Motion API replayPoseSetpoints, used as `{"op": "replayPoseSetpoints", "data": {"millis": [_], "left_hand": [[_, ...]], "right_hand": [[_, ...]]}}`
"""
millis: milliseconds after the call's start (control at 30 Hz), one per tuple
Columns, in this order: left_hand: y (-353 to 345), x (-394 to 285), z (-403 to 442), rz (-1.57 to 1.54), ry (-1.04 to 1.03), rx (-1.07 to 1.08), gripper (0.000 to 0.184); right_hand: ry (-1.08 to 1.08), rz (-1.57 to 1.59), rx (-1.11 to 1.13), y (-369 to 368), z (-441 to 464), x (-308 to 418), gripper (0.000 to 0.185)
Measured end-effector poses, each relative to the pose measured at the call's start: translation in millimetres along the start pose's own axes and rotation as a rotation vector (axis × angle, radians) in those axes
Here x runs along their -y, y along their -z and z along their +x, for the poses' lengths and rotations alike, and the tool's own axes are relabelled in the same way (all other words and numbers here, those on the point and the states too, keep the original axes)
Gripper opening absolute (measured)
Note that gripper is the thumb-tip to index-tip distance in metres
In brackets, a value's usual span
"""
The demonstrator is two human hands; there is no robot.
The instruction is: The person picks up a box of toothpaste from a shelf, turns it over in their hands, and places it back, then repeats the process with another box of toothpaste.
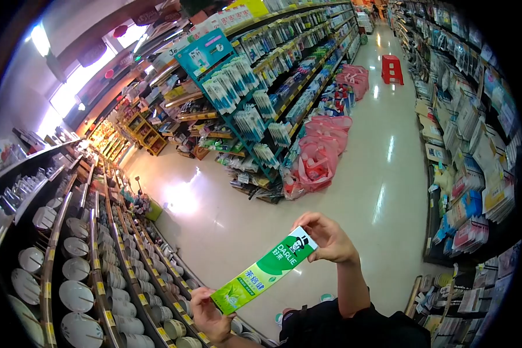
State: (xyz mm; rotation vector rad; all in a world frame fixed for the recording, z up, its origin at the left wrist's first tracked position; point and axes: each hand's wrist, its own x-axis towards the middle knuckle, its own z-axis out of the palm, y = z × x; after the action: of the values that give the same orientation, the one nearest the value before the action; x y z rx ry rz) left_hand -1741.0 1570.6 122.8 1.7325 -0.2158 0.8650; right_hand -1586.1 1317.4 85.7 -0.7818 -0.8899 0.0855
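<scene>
A green and white toothpaste box point(265, 271) marked DARLIE is held up in front of me, tilted with its right end higher. My left hand point(210, 316) grips its lower left end between thumb and fingers. The upper right end is pinched by my right hand point(329, 239), with the fingers over the top edge and the thumb below. The box's printed front faces me. Beneath it lies the shiny pale floor point(226, 214).
Shelves of bowls point(78, 287) run along my left. Ahead stands a rack of toothbrush packs point(232, 87), with pink plastic bags point(316, 159) on the floor beside it. A red stool point(392, 69) is farther down the aisle. Hanging packaged goods point(470, 168) line the right side.
</scene>
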Motion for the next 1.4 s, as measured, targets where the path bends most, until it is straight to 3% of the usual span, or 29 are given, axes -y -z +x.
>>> {"op": "replayPoseSetpoints", "data": {"millis": [400,467,700,900,1000,1167,1267,1400], "left_hand": [[-3.5,-4.1,-2.4,0.001,0.054,-0.021,0.065],[0.8,-8.6,-3.5,0.083,0.086,0.004,0.072],[12.7,-9.2,-13.1,0.149,0.041,-0.035,0.063],[21.9,-9.3,-11.9,0.196,0.069,-0.107,0.072],[19.0,-7.6,0.2,0.134,0.112,-0.102,0.064],[-5.3,14.5,24.7,-0.007,0.147,0.023,0.053],[-21.3,29.6,42.7,0.015,0.149,0.125,0.064],[-43.8,57.8,60.4,-0.136,0.152,0.203,0.056]], "right_hand": [[-0.02,0.097,-0.041,-4.8,0.8,-7.5,0.065],[0.016,0.096,-0.056,-7.5,2.0,-10.6,0.065],[-0.033,0.175,-0.037,-18.9,11.2,-27.0,0.063],[-0.062,0.178,-0.041,-25.6,21.0,-43.3,0.065],[-0.07,0.183,-0.036,-22.4,22.6,-42.5,0.062],[-0.027,0.08,-0.135,-3.4,22.6,-24.3,0.061],[-0.016,0.014,-0.193,9.8,21.3,-8.3,0.061],[0.037,-0.118,-0.255,28.9,15.7,7.9,0.059]]}}
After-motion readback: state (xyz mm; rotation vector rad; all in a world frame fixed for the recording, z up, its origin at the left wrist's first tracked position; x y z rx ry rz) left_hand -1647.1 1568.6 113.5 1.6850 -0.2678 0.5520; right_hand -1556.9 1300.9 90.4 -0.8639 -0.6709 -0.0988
